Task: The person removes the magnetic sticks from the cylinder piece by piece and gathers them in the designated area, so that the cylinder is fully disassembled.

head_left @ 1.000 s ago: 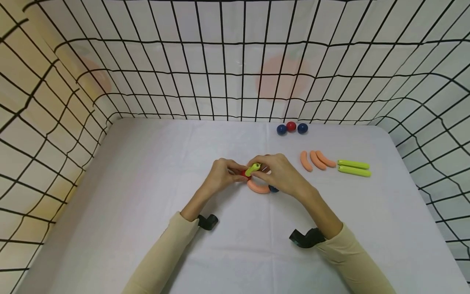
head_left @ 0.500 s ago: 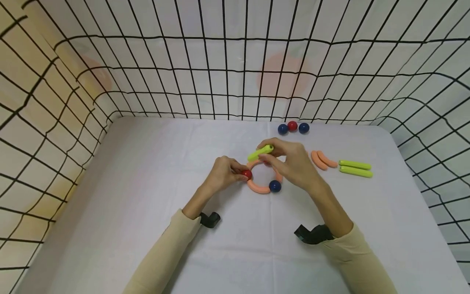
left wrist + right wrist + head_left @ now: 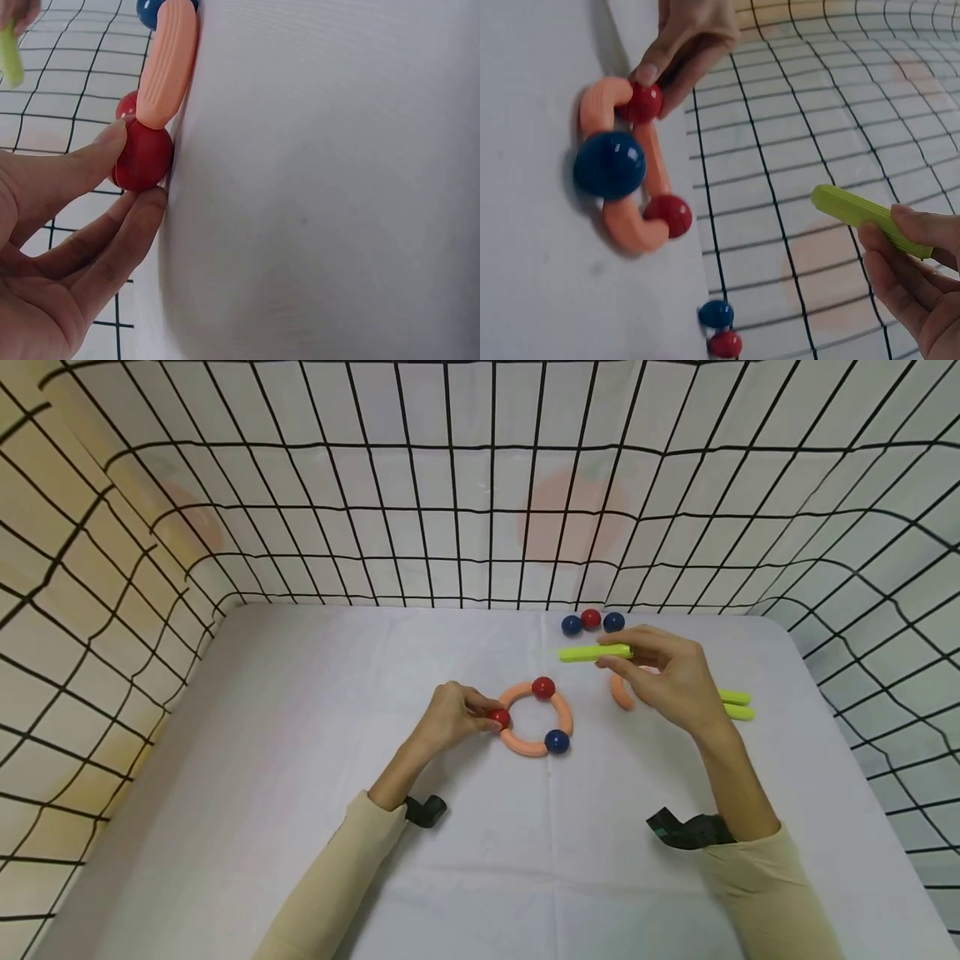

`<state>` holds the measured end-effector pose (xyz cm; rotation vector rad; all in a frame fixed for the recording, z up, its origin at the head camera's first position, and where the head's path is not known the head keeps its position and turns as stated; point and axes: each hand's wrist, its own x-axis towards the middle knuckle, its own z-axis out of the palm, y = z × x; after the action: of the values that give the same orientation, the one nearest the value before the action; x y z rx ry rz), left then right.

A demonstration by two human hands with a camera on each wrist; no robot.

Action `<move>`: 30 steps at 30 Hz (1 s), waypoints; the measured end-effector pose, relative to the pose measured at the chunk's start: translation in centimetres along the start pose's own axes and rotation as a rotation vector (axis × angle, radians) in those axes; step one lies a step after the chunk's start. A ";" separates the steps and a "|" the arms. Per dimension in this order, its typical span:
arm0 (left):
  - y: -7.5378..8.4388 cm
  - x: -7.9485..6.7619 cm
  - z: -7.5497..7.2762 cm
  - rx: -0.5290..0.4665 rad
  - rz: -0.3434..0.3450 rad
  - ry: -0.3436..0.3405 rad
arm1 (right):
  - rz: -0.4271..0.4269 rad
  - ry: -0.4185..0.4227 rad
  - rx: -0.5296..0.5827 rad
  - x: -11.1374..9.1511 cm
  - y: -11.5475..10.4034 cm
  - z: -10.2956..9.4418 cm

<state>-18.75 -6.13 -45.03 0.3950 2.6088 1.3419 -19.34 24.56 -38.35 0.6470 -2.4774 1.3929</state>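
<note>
A ring of curved peach rods [image 3: 523,747] lies on the white table, joined by a blue ball [image 3: 557,742], a red ball [image 3: 543,687] and another red ball [image 3: 144,159] at its left. My left hand [image 3: 448,720] pinches that left red ball between thumb and fingers, low against the table. Off to the right, my right hand [image 3: 671,681] holds a straight yellow-green rod [image 3: 583,653] by one end, raised above the surface. The right wrist view shows the rod's ribbed side, its far end touching nothing.
Two blue balls and a red ball [image 3: 591,619] sit near the table's back edge. Loose curved peach rods [image 3: 621,692], partly covered by my right hand, and two yellow-green rods [image 3: 738,712] lie at the right. Black wire mesh [image 3: 491,512] borders the back and sides.
My right hand has carried the yellow-green rod from the left red ball, over the ring, away to the right. My left hand stays at the red ball.
</note>
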 end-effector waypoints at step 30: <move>-0.5 0.2 -0.2 -0.028 0.011 -0.018 | 0.548 -0.053 -0.237 -10.1 12.0 -11.8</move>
<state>-19.02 -6.46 -45.32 0.4161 2.5741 1.3704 -16.41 42.70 -45.25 -0.0579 -2.9357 1.2052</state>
